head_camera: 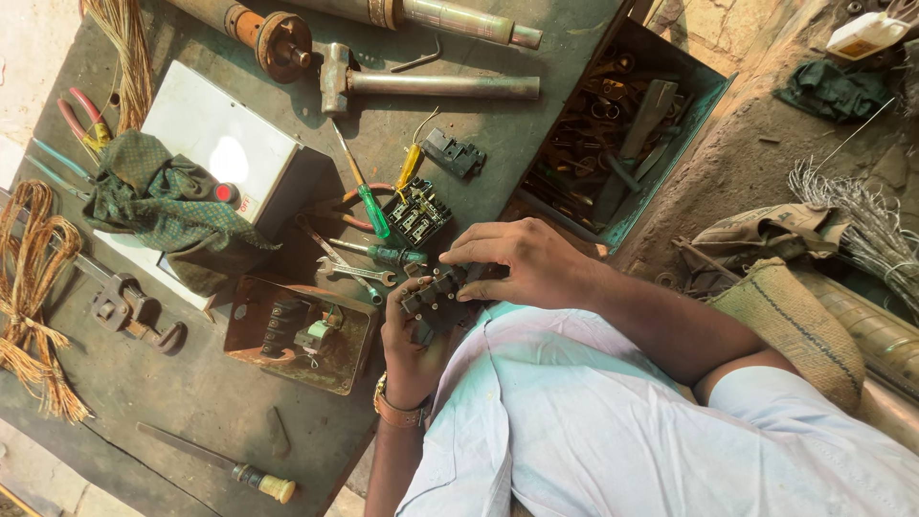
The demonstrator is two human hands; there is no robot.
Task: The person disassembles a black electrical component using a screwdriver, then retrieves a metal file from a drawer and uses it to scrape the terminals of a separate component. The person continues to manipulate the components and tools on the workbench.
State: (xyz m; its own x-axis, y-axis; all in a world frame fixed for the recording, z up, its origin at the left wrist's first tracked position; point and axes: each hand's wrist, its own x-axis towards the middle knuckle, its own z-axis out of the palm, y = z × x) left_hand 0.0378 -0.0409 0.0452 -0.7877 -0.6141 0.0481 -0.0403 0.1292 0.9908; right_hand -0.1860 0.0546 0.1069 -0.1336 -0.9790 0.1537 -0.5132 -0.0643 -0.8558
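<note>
**A:** Where is the black contactor block [436, 292] relative to the white switch box [225, 144]?

**B:** Below and to the right of it, just off the bench edge, near the person's shirt. Both hands have it.

**A:** How are they holding it?

**B:** The left hand [410, 349], the 1 with the wrist strap, cups it from underneath, fingers curled narrow around its lower end. The right hand [517, 263] lies across the top with its fingers bent down onto the block. I'd say the lower hand carries the weight while the upper 1 steadies it. I cannot tell what the right fingertips are pressing; they are too small to make out.

**A:** And what lies around the box?

**B:** A green patterned cloth [158, 201] is draped over its lower left corner. To the box's right lie a green-handled screwdriver [369, 206] and a second black block [416, 215], with a spanner [354, 273] just below them. All sit near the hands, probably for easy reach.

**A:** Anything else?

**B:** A rusty base plate [297, 335] with small parts sits below the box. A hammer [421, 84] lies to the box's upper right, and an open green toolbox [622, 134] stands well apart, far right.
</note>
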